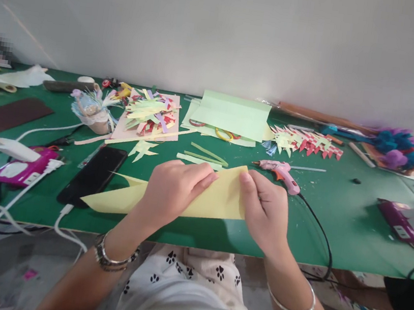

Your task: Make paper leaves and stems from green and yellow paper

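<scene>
Yellow paper sheet (219,200), one, plain-faced, held lengthwise from left to right over the near edge of a green table (337,214); left end bent in a loose flap and tapering to a point across the near end of the phone. Left hand (171,191), clamped on the sheet's middle part, thumb along its upper face, other fingers curled together; dark-beaded bracelet (105,256) at the wrist. Right hand (266,209), pinched on the sheet's right end, thumb flat near the upper corner, other fingers folded; tips behind the paper hidden, cannot tell their exact placing. Black phone (92,172), face bare of readable marks, white cable (65,211) at its near end. Purple power strip (30,163), pale label patch, print too small to read; second purple power strip (400,220) at far right, markings likewise illegible. Pink glue gun (281,170) just beyond the right hand, small mark on the grip unreadable, translucent glue stick (311,169) behind it. Narrow green strips (209,154) beyond the sheet. Farther back: pale green paper (236,113), propped over coloured rings (224,135); cut paper strips (149,111), heaped on pink paper (172,136); red checked pieces (322,144), zigzag-edged; decorated cup (98,123); blue tufts (395,143).
</scene>
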`<state>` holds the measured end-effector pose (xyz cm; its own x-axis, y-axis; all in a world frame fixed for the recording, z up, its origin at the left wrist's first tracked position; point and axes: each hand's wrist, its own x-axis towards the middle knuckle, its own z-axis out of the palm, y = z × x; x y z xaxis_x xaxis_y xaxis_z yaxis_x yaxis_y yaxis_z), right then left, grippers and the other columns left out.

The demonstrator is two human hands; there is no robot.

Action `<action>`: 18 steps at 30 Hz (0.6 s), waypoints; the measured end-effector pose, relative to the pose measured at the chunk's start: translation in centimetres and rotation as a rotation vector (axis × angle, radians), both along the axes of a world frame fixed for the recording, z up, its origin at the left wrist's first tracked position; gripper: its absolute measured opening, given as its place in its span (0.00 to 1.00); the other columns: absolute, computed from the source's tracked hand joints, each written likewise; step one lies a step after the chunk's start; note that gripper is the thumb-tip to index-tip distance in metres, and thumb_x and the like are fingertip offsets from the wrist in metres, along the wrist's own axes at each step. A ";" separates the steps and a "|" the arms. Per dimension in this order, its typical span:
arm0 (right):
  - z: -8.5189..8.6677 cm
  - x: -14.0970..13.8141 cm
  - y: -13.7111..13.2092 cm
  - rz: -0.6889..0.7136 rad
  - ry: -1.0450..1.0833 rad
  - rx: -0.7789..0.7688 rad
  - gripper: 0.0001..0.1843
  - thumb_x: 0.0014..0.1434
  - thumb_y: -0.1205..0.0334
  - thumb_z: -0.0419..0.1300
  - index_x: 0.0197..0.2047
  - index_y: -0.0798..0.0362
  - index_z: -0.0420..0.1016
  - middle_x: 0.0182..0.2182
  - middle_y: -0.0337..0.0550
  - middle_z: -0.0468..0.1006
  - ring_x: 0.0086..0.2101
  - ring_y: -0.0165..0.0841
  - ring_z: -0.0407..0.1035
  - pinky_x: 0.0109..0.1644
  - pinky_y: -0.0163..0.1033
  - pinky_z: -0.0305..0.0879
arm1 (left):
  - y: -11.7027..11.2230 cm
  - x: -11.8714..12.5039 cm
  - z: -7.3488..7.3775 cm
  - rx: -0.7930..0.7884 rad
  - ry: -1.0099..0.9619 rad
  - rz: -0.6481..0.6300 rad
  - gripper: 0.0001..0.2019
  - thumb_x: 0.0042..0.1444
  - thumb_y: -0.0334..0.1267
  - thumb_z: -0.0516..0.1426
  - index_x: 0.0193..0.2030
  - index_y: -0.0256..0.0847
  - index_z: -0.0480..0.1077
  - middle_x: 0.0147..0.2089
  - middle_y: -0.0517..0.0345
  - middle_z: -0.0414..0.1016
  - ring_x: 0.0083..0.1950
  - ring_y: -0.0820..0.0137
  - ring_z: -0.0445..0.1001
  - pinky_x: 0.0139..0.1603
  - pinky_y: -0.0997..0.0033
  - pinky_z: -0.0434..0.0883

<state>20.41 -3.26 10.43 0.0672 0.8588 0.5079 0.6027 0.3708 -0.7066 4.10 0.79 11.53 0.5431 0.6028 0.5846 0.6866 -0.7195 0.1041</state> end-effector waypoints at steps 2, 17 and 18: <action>0.0 0.1 0.0 -0.017 0.005 0.001 0.20 0.62 0.60 0.46 0.20 0.52 0.46 0.15 0.31 0.47 0.16 0.21 0.43 0.18 0.30 0.40 | 0.0 -0.1 -0.2 0.012 0.024 0.014 0.20 0.64 0.41 0.42 0.21 0.39 0.59 0.15 0.65 0.56 0.18 0.77 0.54 0.21 0.76 0.52; 0.0 0.3 0.3 -0.076 0.006 0.031 0.13 0.60 0.60 0.50 0.26 0.54 0.69 0.15 0.32 0.57 0.17 0.22 0.49 0.18 0.31 0.44 | 0.5 -0.6 -0.1 0.061 0.157 -0.077 0.19 0.64 0.35 0.38 0.23 0.40 0.57 0.15 0.65 0.59 0.17 0.75 0.55 0.21 0.75 0.53; 0.0 0.3 0.3 -0.079 0.005 0.034 0.14 0.60 0.60 0.50 0.25 0.54 0.69 0.15 0.33 0.58 0.17 0.23 0.50 0.18 0.31 0.45 | 0.4 -0.6 0.0 0.053 0.160 -0.077 0.18 0.64 0.35 0.38 0.23 0.40 0.57 0.15 0.64 0.59 0.17 0.75 0.55 0.21 0.75 0.53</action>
